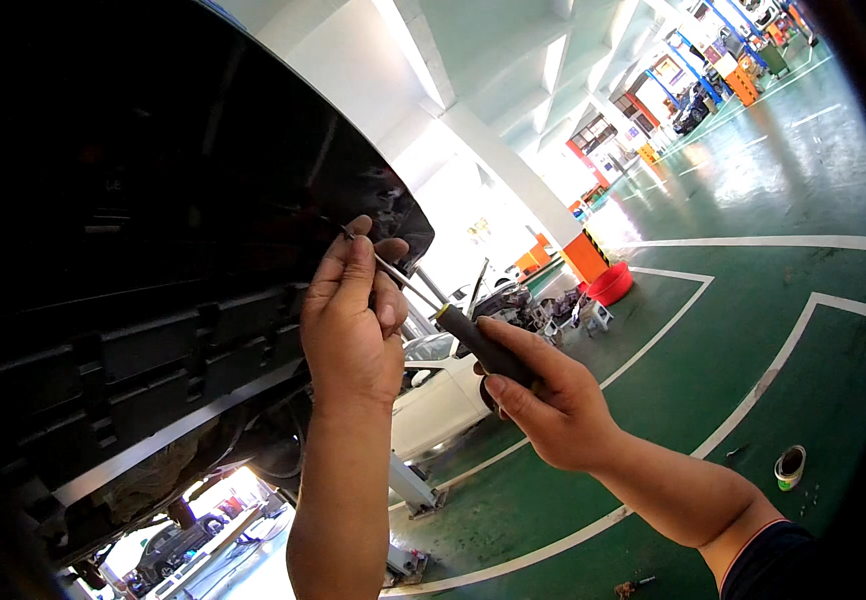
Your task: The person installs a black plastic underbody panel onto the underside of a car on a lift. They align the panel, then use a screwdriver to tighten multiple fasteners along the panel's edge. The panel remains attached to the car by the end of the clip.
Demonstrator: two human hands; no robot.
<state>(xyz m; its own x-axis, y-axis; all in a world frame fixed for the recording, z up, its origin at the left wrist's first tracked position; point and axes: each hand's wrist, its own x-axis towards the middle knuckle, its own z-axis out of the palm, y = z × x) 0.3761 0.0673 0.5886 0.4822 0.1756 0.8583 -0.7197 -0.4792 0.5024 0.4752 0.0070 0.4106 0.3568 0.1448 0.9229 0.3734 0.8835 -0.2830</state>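
My right hand (548, 400) is wrapped round the dark handle of a screwdriver (488, 345), which has a yellow ring at its front end. The thin metal shaft slants up and left to my left hand (353, 300). There the thumb and forefinger are pinched together around the shaft's far end, at a small dark piece too small to make out. Both hands are raised close to the glossy black bumper (183, 150) of a lifted car. The car's underside shows below the bumper, and the screwdriver's tip is hidden by my fingers.
A white car (443, 400) stands behind my hands, near lift posts. A red basin (610, 285) sits by an orange-based pillar (585, 257). On the green floor (653, 350), marked with white lines, lies an open can (790, 467). Blue lifts stand far off.
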